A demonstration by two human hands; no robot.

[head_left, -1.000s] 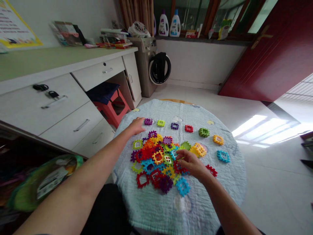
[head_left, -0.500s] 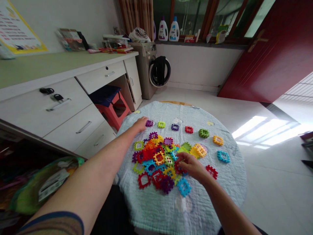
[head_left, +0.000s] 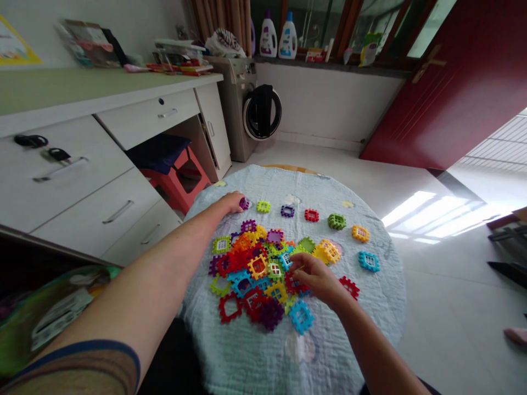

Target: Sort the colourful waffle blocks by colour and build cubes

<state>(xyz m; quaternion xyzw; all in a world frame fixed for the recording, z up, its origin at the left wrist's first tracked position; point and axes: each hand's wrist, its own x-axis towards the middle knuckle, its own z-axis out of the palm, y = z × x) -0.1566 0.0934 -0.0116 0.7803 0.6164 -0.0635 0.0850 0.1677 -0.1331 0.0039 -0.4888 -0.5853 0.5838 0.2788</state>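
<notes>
At the far left of the table, my left hand (head_left: 233,203) has its fingers closed around a purple window-patterned building block (head_left: 244,204), part of which they cover. My right hand (head_left: 315,274) hovers low over the right side of a heap of notched plastic blocks. Its fingers are bent with a gap to the thumb, and nothing shows between them. Just below its fingertips lies a red block (head_left: 293,284); I cannot tell if they touch. Around it are a blue window block (head_left: 285,259), a lime window block (head_left: 275,269) and an orange frame block (head_left: 257,267).
Along the far side of the cloth-covered round table (head_left: 329,334) runs a spaced row: a lime block (head_left: 263,207), violet block (head_left: 287,210), red block (head_left: 312,215), green stack (head_left: 336,221), orange block (head_left: 360,233) and blue block (head_left: 368,261). A stool (head_left: 187,175) stands beyond.
The view has shifted slightly, moving the scene left in the picture. My left hand has moved further over the purple block and now covers more of it. My right hand stays over the heap.
</notes>
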